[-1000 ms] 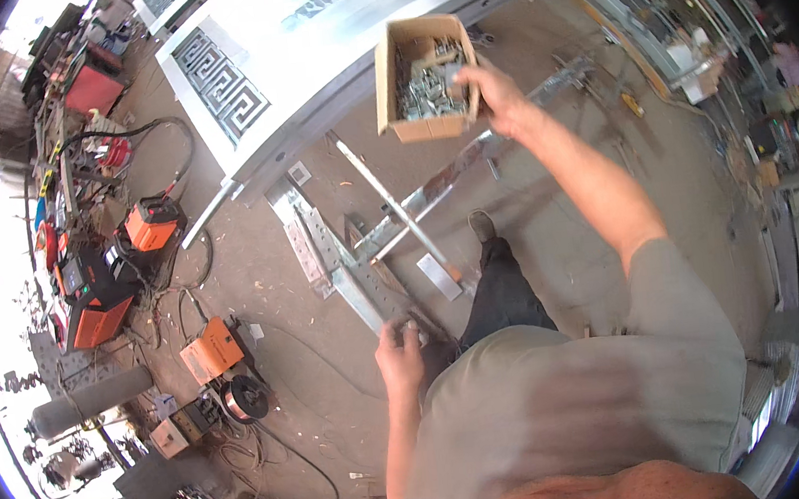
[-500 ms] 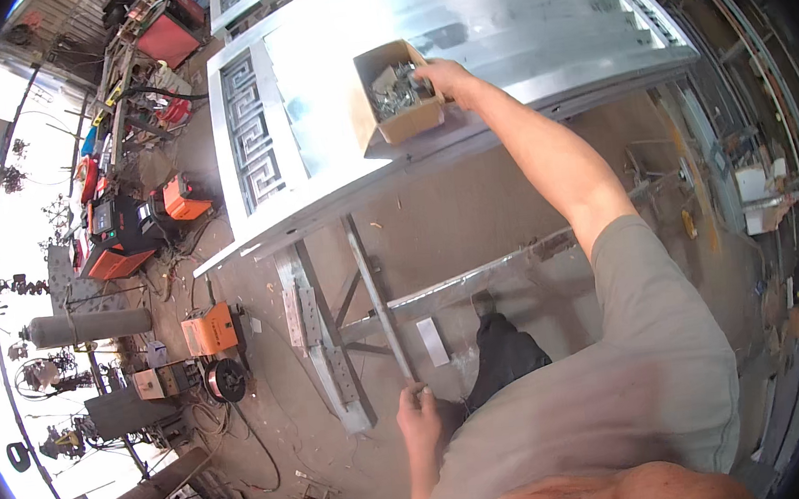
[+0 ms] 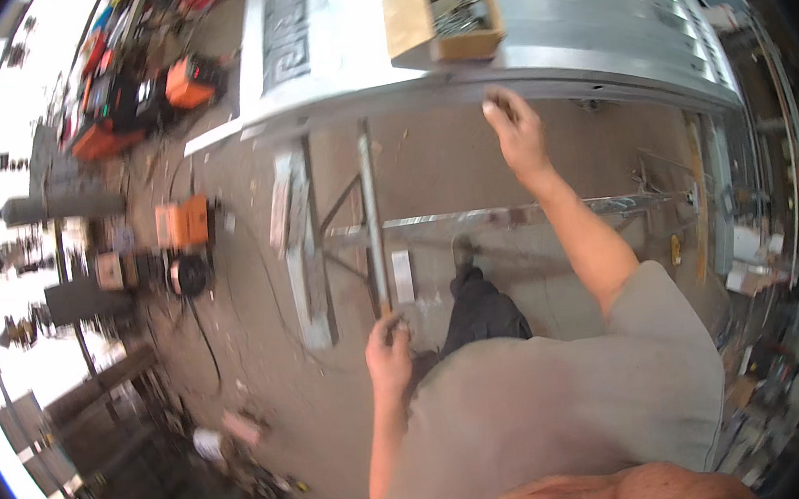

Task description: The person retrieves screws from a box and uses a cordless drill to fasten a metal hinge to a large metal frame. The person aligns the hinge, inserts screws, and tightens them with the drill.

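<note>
A small open cardboard box holds a heap of small grey metal pieces, perhaps screws. It sits near the front edge of a silvery metal panel. My right hand is just this side of that edge, apart from the box, its fingers curled together. Whatever the right fingers hold, if anything, is too small to name. Low in front of my body, my left hand is closed with thumb and fingertips together. A dark bit shows at its fingertips, but I cannot make it out.
Below the panel stands a metal support frame with a long crossbar. A white strip lies on the floor by my leg. Orange machines, a wire spool and cables fill the left side; a cluttered rack lines the right.
My right hand has come out of the cardboard box and drawn back toward me. My left hand stays closed near my body. The view has shifted, so the panel sits higher.
</note>
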Motion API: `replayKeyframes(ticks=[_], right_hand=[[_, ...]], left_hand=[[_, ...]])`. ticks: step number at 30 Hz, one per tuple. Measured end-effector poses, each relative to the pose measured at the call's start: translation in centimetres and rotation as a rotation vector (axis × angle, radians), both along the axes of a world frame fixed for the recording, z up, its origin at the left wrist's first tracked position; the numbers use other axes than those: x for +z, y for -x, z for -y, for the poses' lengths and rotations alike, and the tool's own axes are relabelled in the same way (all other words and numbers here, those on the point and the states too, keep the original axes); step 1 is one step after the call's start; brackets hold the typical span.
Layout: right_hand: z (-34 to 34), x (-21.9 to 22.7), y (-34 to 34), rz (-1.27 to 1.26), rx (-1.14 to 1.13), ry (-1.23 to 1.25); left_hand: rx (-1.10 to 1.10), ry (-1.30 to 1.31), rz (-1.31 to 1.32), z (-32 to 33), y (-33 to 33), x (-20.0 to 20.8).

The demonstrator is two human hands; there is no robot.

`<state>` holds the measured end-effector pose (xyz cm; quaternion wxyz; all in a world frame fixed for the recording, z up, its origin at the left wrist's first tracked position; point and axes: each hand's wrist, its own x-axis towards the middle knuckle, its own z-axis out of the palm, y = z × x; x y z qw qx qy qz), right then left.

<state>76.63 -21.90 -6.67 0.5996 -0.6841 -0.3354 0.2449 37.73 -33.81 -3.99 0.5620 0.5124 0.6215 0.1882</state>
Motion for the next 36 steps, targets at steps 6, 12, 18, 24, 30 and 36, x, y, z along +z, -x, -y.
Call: replayKeyframes(ticks=[6, 12, 18, 24, 30, 36], right_hand=[[11.6, 1.2, 23.8, -0.335, 0.802, 0.389], [15.7, 0.8, 43.9, -0.216, 1.145, 0.418], [16.2, 4.2, 59.8, -0.454, 1.211, 0.499], [12.1, 5.1, 68.7, -0.684, 1.163, 0.646], [5.5, 2.6, 74.1, -0.865, 1.098, 0.668], [-8.4, -0.4, 78.5, -0.908, 1.141, 0.533]], left_hand=[[0.199, 0.123, 0.282, 2.2, 9.1, 0.5], [0.256, 0.191, 0.460, 5.2, 25.0, -1.3], [0.395, 0.096, 0.391, 8.3, 40.6, 0.9], [0.682, 0.033, 0.772, 6.3, 47.8, 1.7], [0.656, 0.067, 0.809, -1.6, 52.6, -0.3], [0.456, 0.075, 0.755, -17.3, 56.5, 0.0]])
